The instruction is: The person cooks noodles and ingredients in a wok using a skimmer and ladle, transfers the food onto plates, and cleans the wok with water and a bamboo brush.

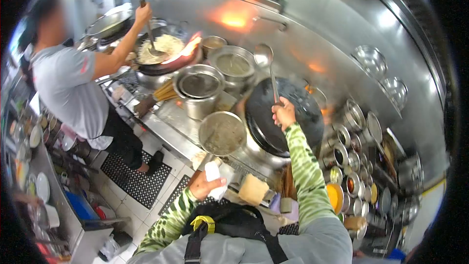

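Observation:
My right hand (284, 114) is wrapped round the handle of a metal ladle (264, 56). The ladle's bowl points up and away, beyond the rim of a large dark wok (293, 102) on the stove. Under my right hand, the wok's black inside shows no food. Lower and to the left, my left hand (207, 186) grips a white cloth (214, 173), bunched between thumb and fingers. Just beyond that hand lies a round, shallow metal vessel (223, 133) with a greyish-brown inside; I cannot tell whether it is a strainer or a pan.
On the left a co-worker (73, 83) stirs noodles (163, 49) in a flaming wok (188, 58). A strainer over a pot (199, 85) and a pot of liquid (232, 63) stand between us. Several seasoning containers (334, 198) crowd the right side. A black mat (134, 176) covers floor tiles.

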Motion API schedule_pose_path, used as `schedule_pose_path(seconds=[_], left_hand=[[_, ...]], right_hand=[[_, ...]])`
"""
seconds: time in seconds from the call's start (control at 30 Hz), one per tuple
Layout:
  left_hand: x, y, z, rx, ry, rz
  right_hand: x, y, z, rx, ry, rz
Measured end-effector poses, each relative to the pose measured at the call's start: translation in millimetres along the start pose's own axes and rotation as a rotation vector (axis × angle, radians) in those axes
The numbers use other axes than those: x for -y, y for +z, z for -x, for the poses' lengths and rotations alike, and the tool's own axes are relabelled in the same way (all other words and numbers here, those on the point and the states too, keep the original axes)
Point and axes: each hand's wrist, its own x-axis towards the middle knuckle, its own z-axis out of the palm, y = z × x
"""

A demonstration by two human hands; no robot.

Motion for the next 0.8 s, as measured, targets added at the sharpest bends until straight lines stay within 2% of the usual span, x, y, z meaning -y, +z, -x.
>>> schedule_pose_path(seconds=[0.03,0.07,0.13,0.2,0.27,0.3,0.33,0.4,0.43,0.47,0.53,0.6,0.63,0.67,0.73,0.77,0.8], left_hand=[[-7.7,-8.1,18.6,0.035,-0.05,-0.01],[-12.0,-12.0,33.7,-0.008,0.017,-0.106],[-14.5,-13.3,64.3,-0.185,0.013,-0.067],[-13.5,-26.7,91.1,-0.241,-0.079,-0.146],[9.2,-36.2,107.6,-0.357,-0.058,-0.1],[11.4,-36.6,113.9,-0.381,-0.061,-0.092],[11.8,-37.0,118.1,-0.401,-0.065,-0.083],[14.9,-38.2,120.5,-0.432,-0.099,-0.05],[16.0,-36.6,123.1,-0.438,-0.128,-0.036],[10.9,-33.9,123.3,-0.432,-0.116,-0.042],[-3.3,-25.2,119.0,-0.4,-0.099,-0.059],[-6.0,-20.0,112.0,-0.358,-0.081,-0.082],[-5.3,-18.9,107.1,-0.332,-0.071,-0.114],[-4.1,-18.0,101.8,-0.304,-0.063,-0.145],[7.0,-29.4,90.3,-0.243,-0.076,-0.264],[-3.2,-16.8,86.6,-0.218,-0.089,-0.205],[-15.4,-2.3,77.8,-0.194,-0.105,-0.144]], right_hand=[[6.2,17.3,-26.5,-0.02,0.011,0.041],[8.2,37.2,-52.7,-0.043,0.022,0.079],[5.4,71.0,-102.7,-0.043,0.04,0.088],[-8.4,97.8,-146.4,0.032,0.097,0.081],[-15.7,118.7,-171.3,0.123,0.191,0.069],[-5.0,126.2,-159.4,0.111,0.238,-0.009],[-6.9,127.9,-166.1,0.113,0.29,-0.275],[8.6,119.1,-180.8,0.22,0.723,-0.897],[-0.1,107.4,-176.7,0.318,0.519,-1.034],[-1.5,101.1,-173.5,0.379,0.402,-1.092],[-4.7,82.7,-181.3,0.478,0.412,-1.255],[-8.9,62.7,-179.8,0.471,0.162,-1.195],[5.6,47.2,-156.8,0.516,0.243,-1.3],[16.3,36.3,-132.8,0.571,0.117,-1.27],[40.8,10.1,-80.3,0.675,0.217,-1.309],[53.3,-3.1,-53.9,0.725,0.27,-1.324],[53.0,-14.5,-34.1,0.662,0.28,-1.335]])
